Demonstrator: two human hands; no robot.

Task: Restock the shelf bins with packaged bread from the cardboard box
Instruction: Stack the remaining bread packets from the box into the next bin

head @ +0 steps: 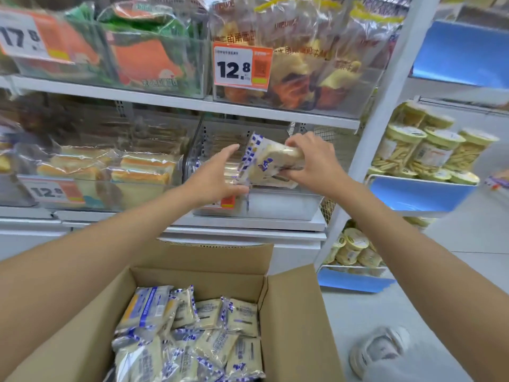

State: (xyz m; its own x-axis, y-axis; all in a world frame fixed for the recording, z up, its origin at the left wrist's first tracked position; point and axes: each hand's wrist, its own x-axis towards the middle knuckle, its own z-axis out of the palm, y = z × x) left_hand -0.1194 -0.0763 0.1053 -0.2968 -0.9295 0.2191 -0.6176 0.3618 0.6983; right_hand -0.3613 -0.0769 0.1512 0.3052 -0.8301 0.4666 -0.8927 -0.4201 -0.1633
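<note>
Holding 1 bread packet (268, 161) in my right hand (312, 164), fingers curled round its right end, I have it tilted over the clear bin (283, 206) on the middle shelf, right of centre in the head view. My left hand (217, 175) is spread wide with straight fingers at the bin's left front, just beside the packet; I cannot tell whether it touches the wrapper.

A few packets seem to lie flat in the bin under the held one, though glare blurs them. The bin's near lower part looks pale and bare, so I judge it far from full. The cardboard box (292, 312), near me and below, holds a heap of packets (192, 334), well over 10, so most of the restocking is left.

The upper shelf edge (170, 104) hangs over the bin's mouth, so the packet has to go in low and forward. A white upright (385, 119) stands just right of my right hand, and a neighbouring bin of sliced bread (115, 172) closes off the left. The box's far flap (220, 257) stands up beneath the shelf front, and my arms pass above it.
</note>
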